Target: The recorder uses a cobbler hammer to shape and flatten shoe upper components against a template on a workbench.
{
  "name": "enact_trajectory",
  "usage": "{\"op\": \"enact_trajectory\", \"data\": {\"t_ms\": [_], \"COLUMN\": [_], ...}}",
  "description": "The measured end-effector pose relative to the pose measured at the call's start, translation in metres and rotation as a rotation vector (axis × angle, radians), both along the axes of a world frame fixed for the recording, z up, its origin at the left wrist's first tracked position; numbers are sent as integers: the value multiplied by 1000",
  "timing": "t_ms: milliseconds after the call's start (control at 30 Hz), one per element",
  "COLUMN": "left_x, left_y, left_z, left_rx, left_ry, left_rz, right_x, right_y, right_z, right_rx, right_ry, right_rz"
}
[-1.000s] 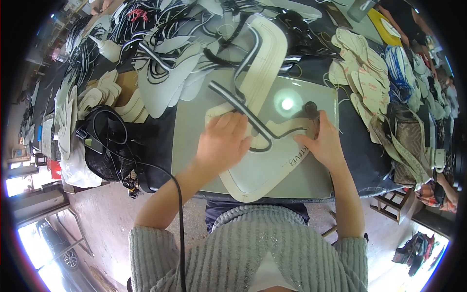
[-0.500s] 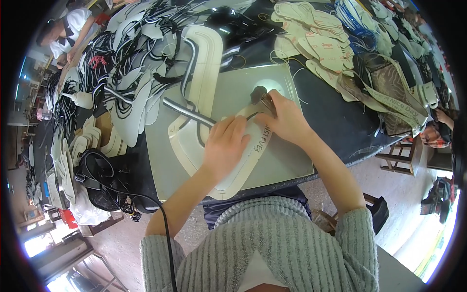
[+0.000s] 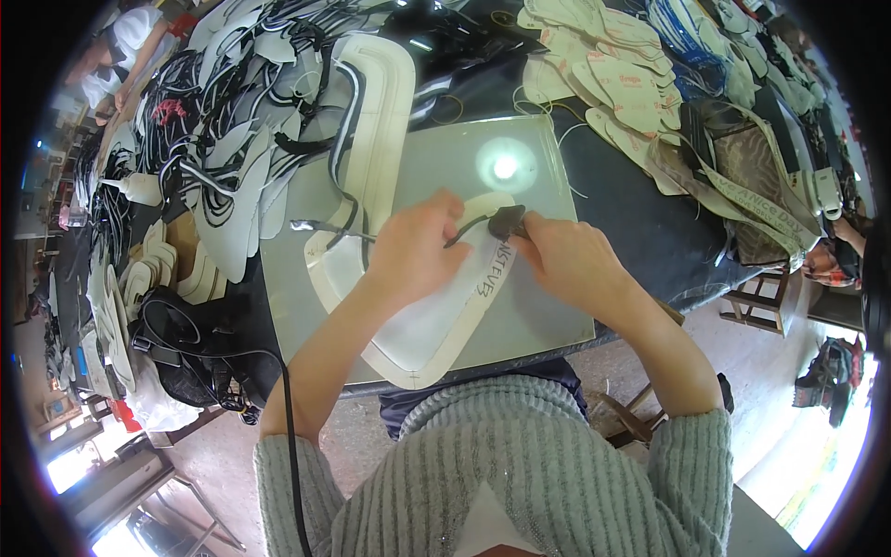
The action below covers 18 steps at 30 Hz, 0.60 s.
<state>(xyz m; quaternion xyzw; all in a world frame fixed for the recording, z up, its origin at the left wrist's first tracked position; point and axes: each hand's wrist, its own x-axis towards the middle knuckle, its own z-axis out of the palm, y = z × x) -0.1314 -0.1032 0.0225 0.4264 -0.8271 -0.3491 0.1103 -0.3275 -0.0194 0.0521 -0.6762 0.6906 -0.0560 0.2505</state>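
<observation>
My left hand (image 3: 416, 249) rests on a cream sole-shaped template (image 3: 418, 325) that lies on a grey work board (image 3: 548, 316). Its fingertips pinch a thin black strap (image 3: 469, 229). My right hand (image 3: 568, 262) holds the strap's wider dark end piece (image 3: 507, 224) against the template's top end. A second, longer cream template (image 3: 380, 139) lies up and to the left, with a black strap (image 3: 342, 158) draped along it.
Piles of white sole cut-outs and black straps (image 3: 223, 139) cover the left of the table. Beige insoles (image 3: 603, 84) are stacked at the upper right beside a patterned bag (image 3: 756, 186). A black cable and bag (image 3: 186, 343) sit at the left edge. Another person (image 3: 121, 51) works far left.
The view has shifted, and both hands have come together at the template's top end. The right hand now grips the dark end piece while the left pinches the strap.
</observation>
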Motion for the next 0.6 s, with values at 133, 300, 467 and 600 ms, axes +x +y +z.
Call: {"op": "enact_trajectory", "data": {"t_ms": [133, 300, 467, 600], "left_x": [-3, -11, -10, -2], "left_y": [-1, 0, -4, -4], "left_z": [-2, -18, -33, -36], "left_rx": [102, 41, -83, -298], "left_ry": [73, 155, 372, 410], "left_rz": [18, 67, -49, -122], "right_x": [-1, -3, -5, -9], "right_y": [0, 1, -4, -6], "right_z": [-1, -3, 0, 1], "right_rx": [25, -27, 24, 29], "right_ry": [-9, -36, -53, -103], "right_rz": [-26, 19, 11, 3]}}
